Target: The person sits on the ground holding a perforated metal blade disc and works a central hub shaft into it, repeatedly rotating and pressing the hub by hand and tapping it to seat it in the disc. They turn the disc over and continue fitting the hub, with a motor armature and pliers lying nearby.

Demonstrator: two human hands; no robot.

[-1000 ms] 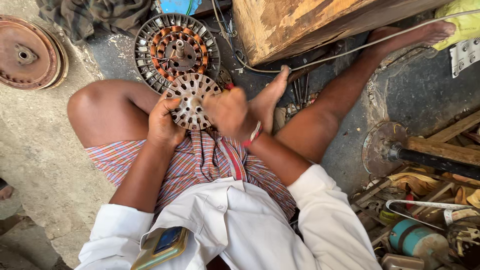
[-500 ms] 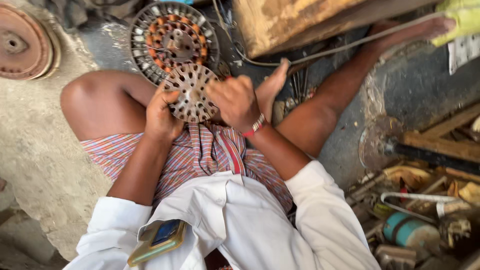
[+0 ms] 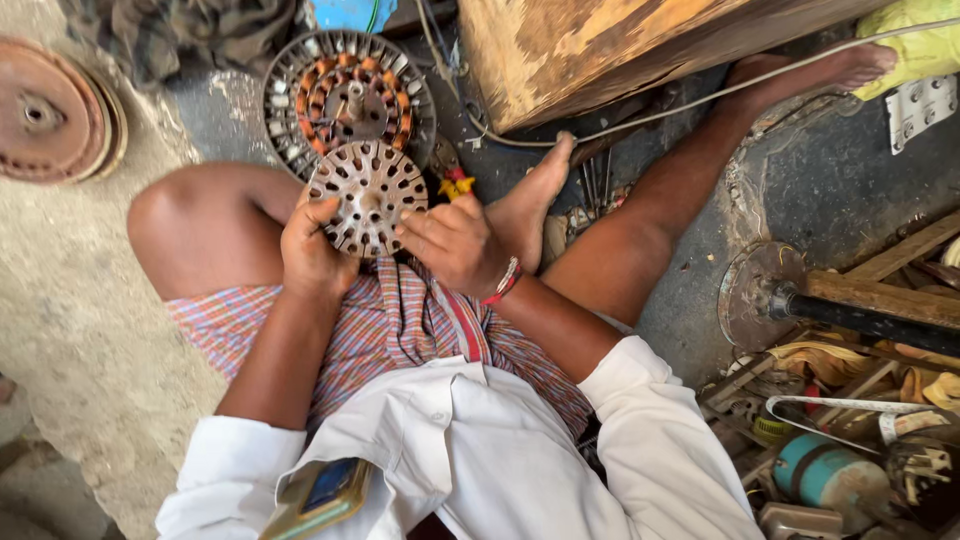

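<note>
From the head view, the perforated metal disc (image 3: pixel 368 195) sits much where it did a moment ago, held up over the lap between both hands, though the right hand (image 3: pixel 455 243) has slid off its face to the right rim, leaving more of the holes showing. The left hand (image 3: pixel 312 255) grips the disc's left edge, fingers (image 3: pixel 322 212) clenched on it with the thumb on top; the right hand's fingers pinch the opposite rim. One disc is in hand. One copper-wound stator (image 3: pixel 350 100) lies on the floor just beyond it, touching or nearly so. One rusty round cover (image 3: pixel 50 125) rests at the floor's far left edge. One wooden box (image 3: pixel 600 50) stands beyond the right foot.
</note>
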